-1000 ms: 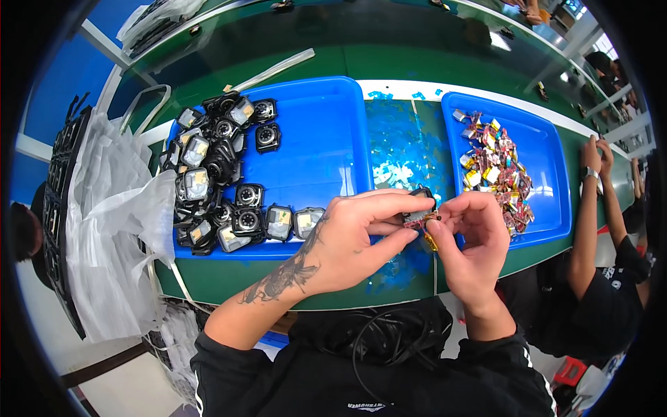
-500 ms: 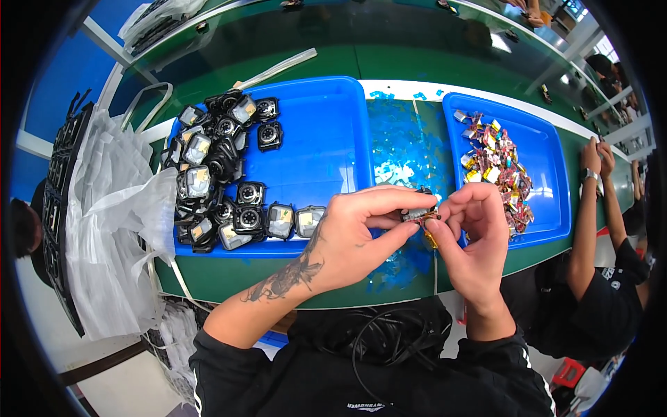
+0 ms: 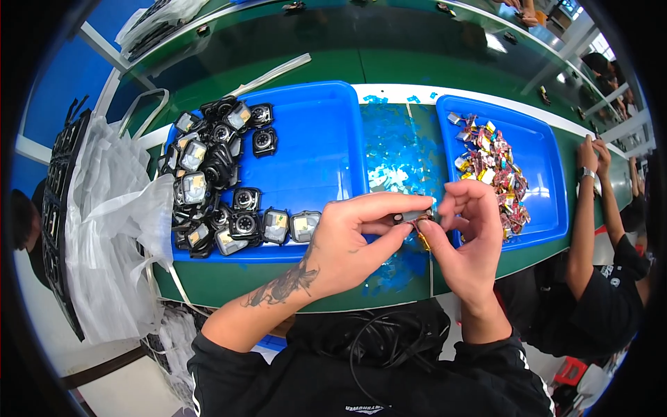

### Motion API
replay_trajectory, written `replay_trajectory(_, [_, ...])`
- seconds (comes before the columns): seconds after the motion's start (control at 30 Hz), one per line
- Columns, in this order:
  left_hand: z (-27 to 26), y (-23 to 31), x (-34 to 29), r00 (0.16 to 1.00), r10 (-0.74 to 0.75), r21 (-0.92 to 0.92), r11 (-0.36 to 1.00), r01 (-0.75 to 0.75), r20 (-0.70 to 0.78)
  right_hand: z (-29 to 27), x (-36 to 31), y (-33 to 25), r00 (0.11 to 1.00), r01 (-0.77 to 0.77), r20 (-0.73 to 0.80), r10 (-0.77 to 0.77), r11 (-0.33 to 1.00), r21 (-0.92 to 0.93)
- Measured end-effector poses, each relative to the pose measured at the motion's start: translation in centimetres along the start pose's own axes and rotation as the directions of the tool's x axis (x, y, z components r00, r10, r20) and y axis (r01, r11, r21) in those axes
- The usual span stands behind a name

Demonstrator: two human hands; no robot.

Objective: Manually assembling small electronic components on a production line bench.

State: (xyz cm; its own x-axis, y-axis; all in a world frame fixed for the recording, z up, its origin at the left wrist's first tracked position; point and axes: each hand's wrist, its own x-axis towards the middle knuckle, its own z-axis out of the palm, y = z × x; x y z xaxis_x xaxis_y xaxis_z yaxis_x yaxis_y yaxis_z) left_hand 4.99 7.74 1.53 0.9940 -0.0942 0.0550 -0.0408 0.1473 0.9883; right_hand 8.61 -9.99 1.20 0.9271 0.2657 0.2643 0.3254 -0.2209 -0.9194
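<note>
Head view, the only feed I have. Both hands are close together above the near edge of the green desk [image 3: 333,299], between two trays.

I read the left hand [image 3: 351,236] as clamped, thumb against forefinger, on a small dark casing [image 3: 410,217]. The right hand [image 3: 469,243] has its thumb at the casing's right end, fingers curled above; whether they grip anything I cannot tell. A small shiny golden-yellow piece [image 3: 424,242] shows just below that thumb.

Left container: a wide, shallow, bright blue plastic tray [image 3: 306,146]. Its left side holds a heap of black, rounded-square, watch-like casings [image 3: 245,224], some with a round dark face up, others showing a pale panel. A few lie in a row along the near side, toward the left wrist; two sit apart from the heap near the far side. Bare blue floor fills much of the right half.

Right container: a narrower blue plastic tray [image 3: 545,160]. I note a loose pile of small mixed parts [image 3: 497,174], silvery-white, yellow and reddish, mostly along its left and middle; the right side is bare.

Between the trays, shiny blue film scraps [image 3: 392,174] litter the desk. Left of the large tray, crumpled translucent white plastic sheeting [image 3: 104,229] hangs, touching its edge.
</note>
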Motion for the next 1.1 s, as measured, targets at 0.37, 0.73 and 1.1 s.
replay_trajectory(0.37, [-1.1, 1.0, -0.2, 0.996, 0.069, 0.081, 0.995, -0.064, -0.052, 0.1, 3.7, -1.9, 0.944, -0.191, 0.286, 0.163, 0.979, 0.076])
replay_trajectory(0.73, [-8.5, 0.8, 0.6, 0.918, 0.263, 0.936, -0.111, 0.335, -0.298, 1.9, 27.7, 10.8, 0.979, -0.122, 0.065, 0.196, 0.803, -0.583])
replay_trajectory(1.1, [-8.1, 0.4, 1.4, 0.924, 0.306, 0.967, 0.177, 0.182, -0.23, -6.1, 25.2, 8.5, 0.999, -0.028, 0.017, 0.037, 0.935, -0.352])
